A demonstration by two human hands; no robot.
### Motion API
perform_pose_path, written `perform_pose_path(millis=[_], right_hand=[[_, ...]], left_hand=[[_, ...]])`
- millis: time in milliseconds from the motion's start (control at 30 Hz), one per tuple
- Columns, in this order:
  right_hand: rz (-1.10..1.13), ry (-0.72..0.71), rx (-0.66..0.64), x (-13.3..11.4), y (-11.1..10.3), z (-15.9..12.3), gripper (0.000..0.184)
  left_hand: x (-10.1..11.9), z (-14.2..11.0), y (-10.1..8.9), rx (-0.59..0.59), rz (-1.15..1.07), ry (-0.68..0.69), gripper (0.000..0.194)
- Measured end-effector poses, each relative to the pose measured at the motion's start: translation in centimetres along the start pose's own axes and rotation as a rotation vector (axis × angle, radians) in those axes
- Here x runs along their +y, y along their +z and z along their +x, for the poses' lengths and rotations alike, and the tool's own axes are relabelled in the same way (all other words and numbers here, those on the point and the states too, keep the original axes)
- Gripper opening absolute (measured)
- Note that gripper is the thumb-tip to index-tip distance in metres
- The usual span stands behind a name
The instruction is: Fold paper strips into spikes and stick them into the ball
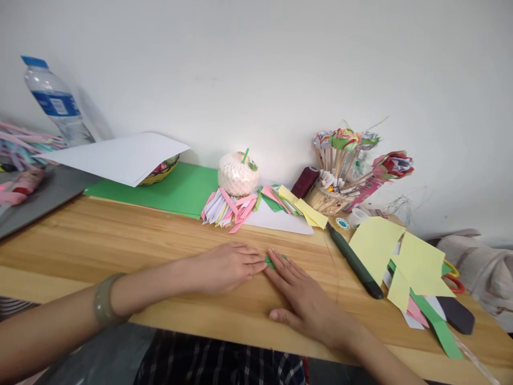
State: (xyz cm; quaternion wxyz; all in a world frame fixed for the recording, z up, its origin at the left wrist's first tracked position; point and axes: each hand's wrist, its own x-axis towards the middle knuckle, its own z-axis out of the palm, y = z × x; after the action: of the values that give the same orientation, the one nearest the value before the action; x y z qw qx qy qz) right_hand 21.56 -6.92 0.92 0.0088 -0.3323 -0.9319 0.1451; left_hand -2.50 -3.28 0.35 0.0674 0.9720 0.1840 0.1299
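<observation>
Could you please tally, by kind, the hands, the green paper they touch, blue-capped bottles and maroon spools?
Bare left hand and right hand: 2
Small green paper piece: 1
Clear plastic bottle with blue cap: 1
Dark maroon thread spool: 1
Total: 5

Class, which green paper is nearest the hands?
The small green piece, partly under the right hand, by the left hand; other green papers lie farther off.

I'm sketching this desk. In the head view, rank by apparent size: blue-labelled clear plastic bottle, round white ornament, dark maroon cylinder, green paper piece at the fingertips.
1. Blue-labelled clear plastic bottle
2. Round white ornament
3. Dark maroon cylinder
4. Green paper piece, partly covered; only its visible part is ranked.
</observation>
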Motion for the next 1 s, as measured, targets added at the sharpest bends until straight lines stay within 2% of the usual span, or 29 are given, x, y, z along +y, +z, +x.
perform_pose_path(millis=[133, 333, 567, 767, 1000], right_hand=[[-0.018, 0.019, 0.035, 0.2, 0.3, -0.4, 0.072], [-0.073, 0.043, 0.002, 0.1, 0.2, -0.4, 0.075], [-0.084, 0.041, 0.026, -0.3, 0.1, -0.2, 0.074], [-0.115, 0.031, 0.02, 0.3, 0.1, -0.9, 0.074], [-0.194, 0.096, 0.065, 1.7, 0.0, -2.8, 0.068]], left_hand=[[0.1, -0.5, -0.1, -0.122, 0.046, 0.006, 0.043], [-0.1, -0.8, -0.1, -0.113, 0.069, 0.002, 0.04], [0.3, -0.7, -0.1, -0.173, 0.111, -0.021, 0.041], [0.5, -0.8, -0.1, -0.15, 0.102, -0.032, 0.039], [0.3, -0.8, -0.1, -0.102, 0.114, -0.013, 0.04]])
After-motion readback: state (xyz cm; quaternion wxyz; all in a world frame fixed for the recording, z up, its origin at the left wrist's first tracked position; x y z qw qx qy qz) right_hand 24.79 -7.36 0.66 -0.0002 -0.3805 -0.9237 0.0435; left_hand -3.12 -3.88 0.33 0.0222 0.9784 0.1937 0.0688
